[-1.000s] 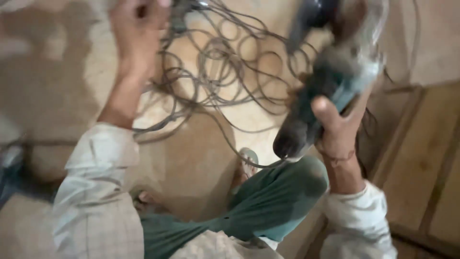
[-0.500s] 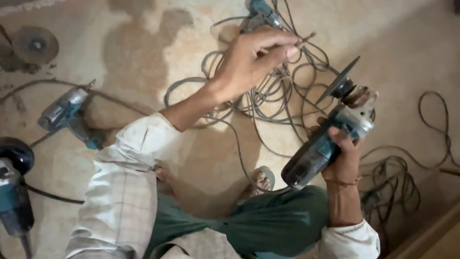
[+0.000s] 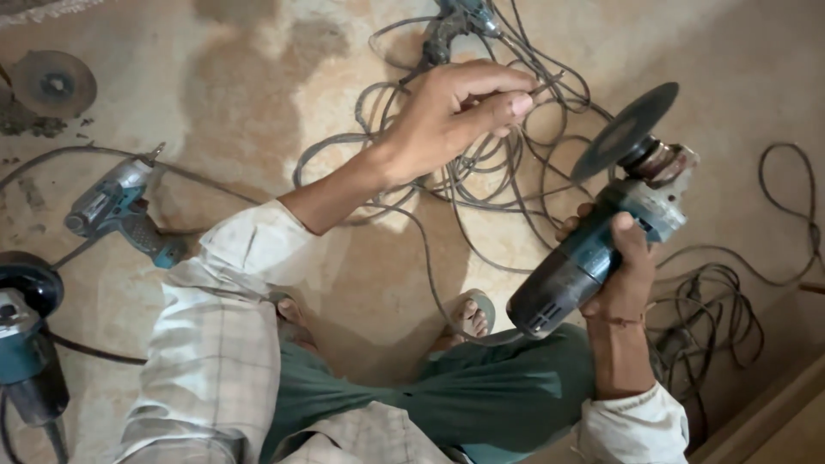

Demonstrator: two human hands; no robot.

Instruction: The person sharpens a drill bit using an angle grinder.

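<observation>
Angle grinder (image 3: 601, 249), teal with a dark disc (image 3: 625, 131), sits gripped by its body in the right hand (image 3: 620, 273) above the lap; the left hand (image 3: 455, 112) pinches something small and thin over the tangled cables (image 3: 481, 185). With no guard visible around the disc, a slip could bring fingers against its edge. Around lie a stained, dusty concrete floor (image 3: 258, 86), a drill (image 3: 120, 210), another grinder (image 3: 26, 344) and a loose disc (image 3: 53, 83).

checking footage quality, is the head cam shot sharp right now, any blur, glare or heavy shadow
Head view: mostly sharp, the angle grinder in the right hand and the left hand read cleanly; dim, warm, even light with no glare; soft dark patches on the floor; corners slightly softer.
</observation>
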